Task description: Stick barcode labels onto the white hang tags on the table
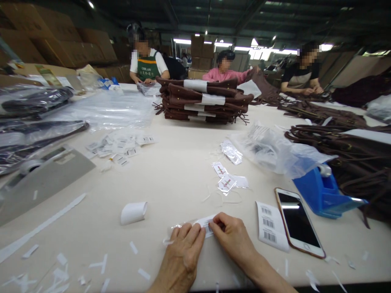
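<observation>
My left hand (185, 252) lies on the table with its fingers flat over a white tag (200, 221) and its shiny clear wrapping, pressing them down. My right hand (233, 234) pinches with thumb and forefinger at the right end of a barcode label (209, 230) on that tag. My left fingers cover part of the tag. Right of my hands lies a sheet of barcode stickers (270, 228), beside a phone (301, 224). Beyond my hands are several printed hang tags (227, 183) with thin strings.
Brown folded garments (201, 101) are stacked ahead. A blue tape dispenser (326, 195) and plastic bag (269, 148) stand right. Left are a grey dispenser (45, 179), loose labels (122, 146), a curled paper (133, 213) and bagged goods (36, 101). Co-workers (149, 67) work across the table.
</observation>
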